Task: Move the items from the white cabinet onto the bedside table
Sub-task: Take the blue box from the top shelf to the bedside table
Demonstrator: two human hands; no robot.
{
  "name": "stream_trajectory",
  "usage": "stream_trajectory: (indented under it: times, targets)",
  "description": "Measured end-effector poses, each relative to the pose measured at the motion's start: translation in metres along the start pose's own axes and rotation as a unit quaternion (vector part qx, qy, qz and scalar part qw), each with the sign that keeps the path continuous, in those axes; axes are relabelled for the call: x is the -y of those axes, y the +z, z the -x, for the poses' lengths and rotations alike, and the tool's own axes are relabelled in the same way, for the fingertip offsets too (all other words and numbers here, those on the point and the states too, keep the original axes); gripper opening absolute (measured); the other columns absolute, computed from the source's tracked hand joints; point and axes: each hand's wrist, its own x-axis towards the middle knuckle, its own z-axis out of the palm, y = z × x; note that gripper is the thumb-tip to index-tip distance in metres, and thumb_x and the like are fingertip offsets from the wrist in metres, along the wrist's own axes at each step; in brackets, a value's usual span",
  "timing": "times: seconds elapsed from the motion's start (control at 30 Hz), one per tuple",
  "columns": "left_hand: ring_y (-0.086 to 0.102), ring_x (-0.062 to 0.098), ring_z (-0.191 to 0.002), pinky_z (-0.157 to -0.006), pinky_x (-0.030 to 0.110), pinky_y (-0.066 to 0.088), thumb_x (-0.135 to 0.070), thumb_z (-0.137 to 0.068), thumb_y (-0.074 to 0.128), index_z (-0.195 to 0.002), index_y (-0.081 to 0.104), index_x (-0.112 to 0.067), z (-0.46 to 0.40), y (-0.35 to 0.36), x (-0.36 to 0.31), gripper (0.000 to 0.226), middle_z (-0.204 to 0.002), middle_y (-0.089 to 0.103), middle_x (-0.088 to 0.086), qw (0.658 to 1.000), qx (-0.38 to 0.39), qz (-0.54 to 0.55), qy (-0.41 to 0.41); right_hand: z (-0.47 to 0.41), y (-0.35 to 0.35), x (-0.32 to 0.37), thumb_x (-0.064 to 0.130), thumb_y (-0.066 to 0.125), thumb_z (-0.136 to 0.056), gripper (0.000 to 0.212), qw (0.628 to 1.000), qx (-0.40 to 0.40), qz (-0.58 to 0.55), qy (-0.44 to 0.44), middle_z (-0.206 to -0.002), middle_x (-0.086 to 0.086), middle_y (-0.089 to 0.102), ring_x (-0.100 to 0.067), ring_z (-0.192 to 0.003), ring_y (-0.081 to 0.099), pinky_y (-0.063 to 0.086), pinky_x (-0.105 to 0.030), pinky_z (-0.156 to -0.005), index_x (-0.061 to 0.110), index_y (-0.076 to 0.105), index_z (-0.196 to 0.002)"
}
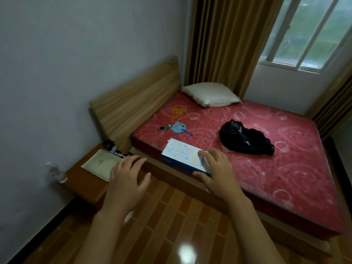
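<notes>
Centrally, the right hand (215, 168) grasps a white box (182, 155) speckled with blue dots, thumb on its near edge, fingers over its top; whatever it contains cannot be seen. Blue lettering on the box's side is half covered by the fingers and unreadable. The left hand (127, 178) hangs released, fingers spread, holding nothing, beside the bench (83, 180) at middle left. On the bench lies a pale booklet (101, 162) with dark, blurred objects behind it. A black bag (245, 138) rests closed on the red mattress (266, 168).
</notes>
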Motion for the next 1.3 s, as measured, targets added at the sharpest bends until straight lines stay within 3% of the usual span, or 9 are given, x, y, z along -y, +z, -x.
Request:
stream_trajectory:
  times: [0.33,0.57,0.83,1.1,1.3]
  targets:
    - [0.041,0.021,-0.136,-0.111,0.049,0.041,-0.056,-0.092,0.040,-0.141,0.054,-0.029,-0.025,-0.082,0.184,0.057,-0.145,0.050,-0.003,0.996,-0.030,-0.024,-0.086,-0.126,0.112,0.150,0.068,0.053,-0.087,0.063,0.997,0.034,-0.043,-0.060,-0.139,0.008,0.042,-0.018,-0.127,0.038,0.037,-0.041,-0.103,0.037,0.045,-0.141]
    - [0.035,0.020,-0.143,-0.117,0.049,0.036,-0.056,-0.095,0.040,-0.145,0.050,-0.029,-0.030,-0.094,0.264,0.057,-0.150,0.047,-0.004,0.986,-0.032,-0.021,-0.162,-0.199,0.175,0.209,0.058,0.067,-0.091,0.058,0.988,0.079,-0.061,-0.116,-0.137,0.009,0.042,-0.016,-0.123,0.037,0.040,-0.042,-0.101,0.037,0.046,-0.141]
    - [0.031,0.015,-0.145,-0.116,0.047,0.037,-0.057,-0.098,0.042,-0.146,0.047,-0.033,-0.088,-0.069,0.331,0.054,-0.154,0.041,-0.010,0.974,-0.016,-0.025,-0.225,-0.293,0.257,0.221,0.070,0.053,-0.089,0.066,0.979,0.125,-0.089,-0.132,-0.140,0.009,0.042,-0.015,-0.126,0.037,0.040,-0.044,-0.104,0.037,0.045,-0.145]
    - [0.053,0.023,-0.125,-0.100,0.046,0.050,-0.052,-0.093,0.044,-0.133,0.061,-0.020,-0.198,-0.040,0.380,0.054,-0.134,0.059,0.000,0.968,0.008,-0.057,-0.246,-0.423,0.336,0.204,0.075,0.049,-0.087,0.076,0.970,0.175,-0.114,-0.122,-0.139,0.006,0.042,-0.017,-0.126,0.039,0.042,-0.047,-0.105,0.034,0.042,-0.150]
    - [0.047,0.018,-0.130,-0.105,0.041,0.047,-0.055,-0.094,0.040,-0.139,0.055,-0.025,-0.253,-0.007,0.415,0.056,-0.138,0.053,-0.004,0.963,0.018,-0.053,-0.264,-0.480,0.405,0.195,0.079,0.043,-0.087,0.079,0.966,0.210,-0.106,-0.107,-0.136,0.005,0.043,-0.017,-0.125,0.039,0.042,-0.046,-0.105,0.033,0.040,-0.152]
